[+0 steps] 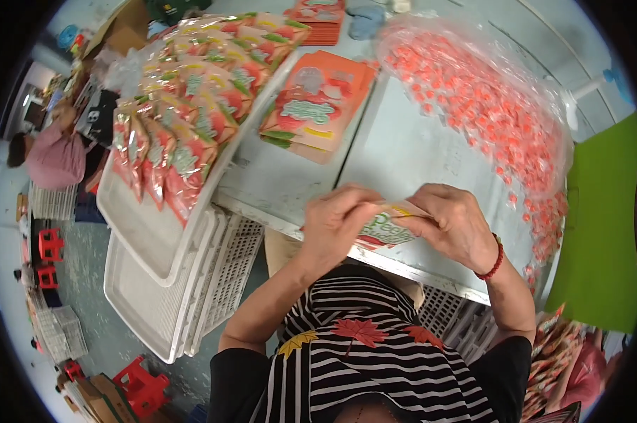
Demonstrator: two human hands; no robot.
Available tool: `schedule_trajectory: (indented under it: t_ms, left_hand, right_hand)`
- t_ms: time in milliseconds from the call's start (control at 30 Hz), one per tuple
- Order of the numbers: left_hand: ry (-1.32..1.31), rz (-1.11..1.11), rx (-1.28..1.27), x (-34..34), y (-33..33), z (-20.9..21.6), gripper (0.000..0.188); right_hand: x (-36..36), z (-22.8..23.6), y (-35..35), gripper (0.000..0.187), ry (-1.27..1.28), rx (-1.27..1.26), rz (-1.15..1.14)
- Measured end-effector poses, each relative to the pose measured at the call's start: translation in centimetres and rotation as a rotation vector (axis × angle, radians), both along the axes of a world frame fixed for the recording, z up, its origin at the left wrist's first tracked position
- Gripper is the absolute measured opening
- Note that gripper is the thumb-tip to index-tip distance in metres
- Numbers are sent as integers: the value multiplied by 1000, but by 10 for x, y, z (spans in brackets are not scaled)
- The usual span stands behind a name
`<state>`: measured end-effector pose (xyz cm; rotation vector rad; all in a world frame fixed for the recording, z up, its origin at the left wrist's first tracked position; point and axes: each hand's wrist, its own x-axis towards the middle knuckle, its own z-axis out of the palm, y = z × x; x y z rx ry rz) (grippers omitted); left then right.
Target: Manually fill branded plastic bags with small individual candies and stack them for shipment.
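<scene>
Both hands hold one printed pouch (387, 229) in front of my body, just over the near edge of the table. My left hand (341, 224) grips its left side, and my right hand (454, 224) pinches its upper right corner with fingers closed. Whether the pouch's top is open I cannot tell. Beyond my left hand lies a stack of flat red and orange pouches (318, 106). To the right, a large pile of small red candies in clear wrappers (466, 106) spreads across the table, partly over a clear plastic sheet.
Rows of filled pouches (191, 106) stand in a white tray (138, 229) at the left, atop stacked white crates (216, 282). More flat pouches (315, 34) and a blue cloth (366, 22) lie at the far side. Another person (54, 155) sits at the far left; red stools (141, 386) stand on the floor.
</scene>
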<state>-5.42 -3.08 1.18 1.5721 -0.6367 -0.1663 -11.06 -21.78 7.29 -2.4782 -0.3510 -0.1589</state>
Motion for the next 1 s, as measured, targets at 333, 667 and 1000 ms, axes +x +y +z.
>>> schedule_trajectory:
  t_ms: [333, 667, 1000]
  left_hand:
    - [-221, 44, -44, 1, 28, 1, 9]
    - [-324, 121, -52, 9, 65, 19, 10]
    - [-154, 229, -28, 13, 117, 22, 9]
  right_hand:
    - [4, 7, 35, 18, 67, 87, 74]
    - [33, 18, 65, 18, -115, -93, 217]
    - [35, 9, 71, 21, -133, -155, 233]
